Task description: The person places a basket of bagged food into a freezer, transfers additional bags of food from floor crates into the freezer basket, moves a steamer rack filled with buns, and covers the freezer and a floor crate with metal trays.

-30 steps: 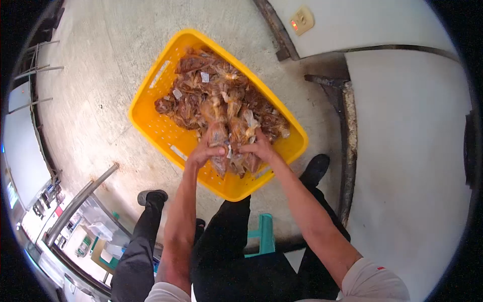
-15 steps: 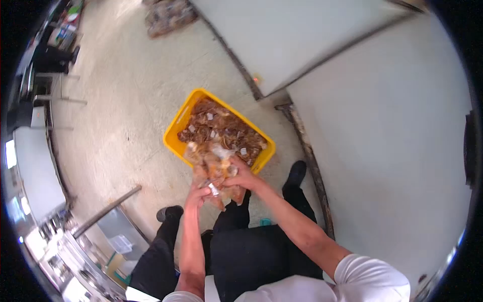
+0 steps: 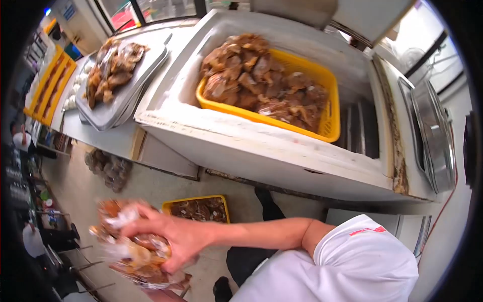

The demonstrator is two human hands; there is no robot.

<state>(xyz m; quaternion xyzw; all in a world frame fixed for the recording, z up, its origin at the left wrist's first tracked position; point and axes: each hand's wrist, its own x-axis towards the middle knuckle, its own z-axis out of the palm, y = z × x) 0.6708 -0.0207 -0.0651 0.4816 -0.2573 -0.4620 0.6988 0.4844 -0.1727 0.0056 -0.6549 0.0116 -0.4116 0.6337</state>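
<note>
Head view: near left above the floor (image 3: 146, 183), the right hand (image 3: 178, 234) is gripping bagged meat (image 3: 138, 254), probably soft, slippery, weighty, wanting support around its bulk; blur is leaving the left grip unclear.

Basket (image 3: 329, 110) in freezer (image 3: 221, 133) — trays (image 3: 108, 108) left.

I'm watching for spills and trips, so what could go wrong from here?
The bags in the right hand hang over bare floor, so one might slip and drop. The upper basket is heaped above its rim, so packs may slide off. The lower basket sits near a shoe, a possible trip.
</note>
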